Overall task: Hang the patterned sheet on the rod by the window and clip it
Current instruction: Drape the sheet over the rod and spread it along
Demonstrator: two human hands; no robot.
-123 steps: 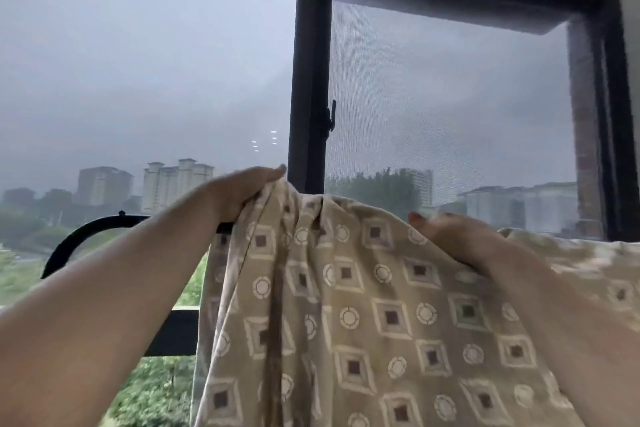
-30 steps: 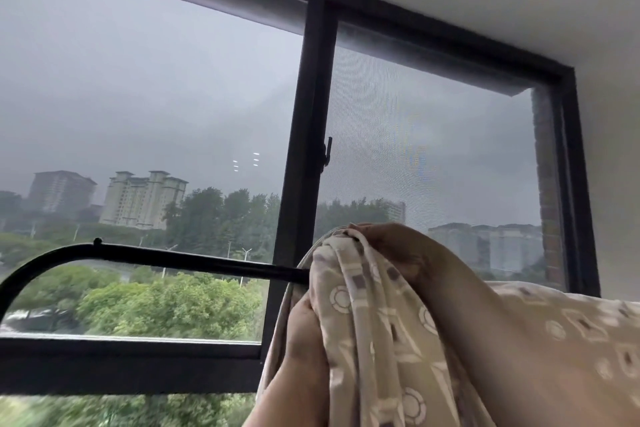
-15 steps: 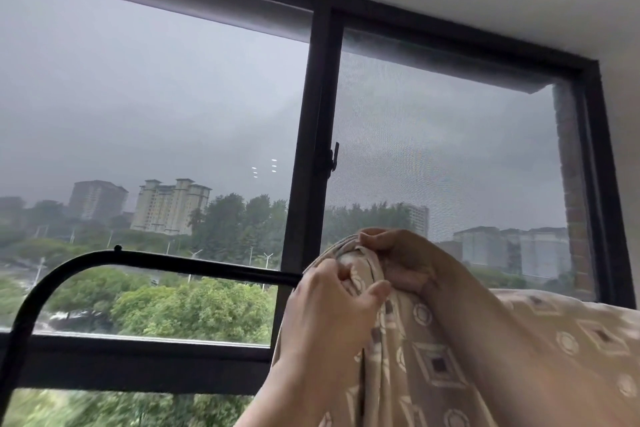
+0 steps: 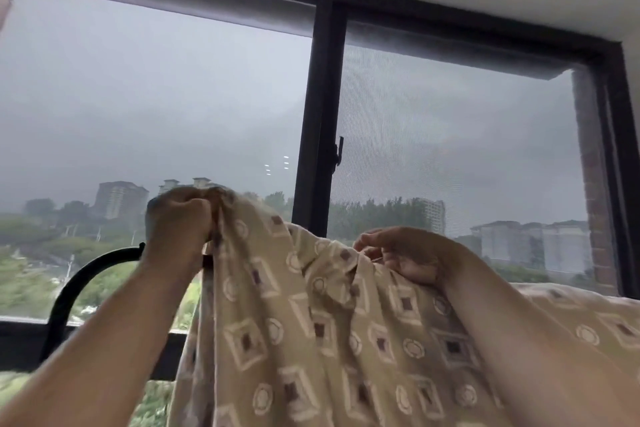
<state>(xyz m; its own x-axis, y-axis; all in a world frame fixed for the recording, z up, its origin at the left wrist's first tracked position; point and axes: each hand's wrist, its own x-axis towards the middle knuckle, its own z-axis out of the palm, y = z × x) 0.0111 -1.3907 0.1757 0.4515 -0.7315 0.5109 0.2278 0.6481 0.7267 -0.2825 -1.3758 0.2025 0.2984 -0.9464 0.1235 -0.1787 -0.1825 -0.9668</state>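
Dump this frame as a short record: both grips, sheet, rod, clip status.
left grip: curled round the sheet's bunched top edge, by the rod's curved end
right grip: pinches the sheet's top edge further right
sheet: tan, patterned, hangs in folds below both grips
rod: black, curved left end visible, the rest hidden behind the sheet
clip: none in view
window: dark frame, behind the rod
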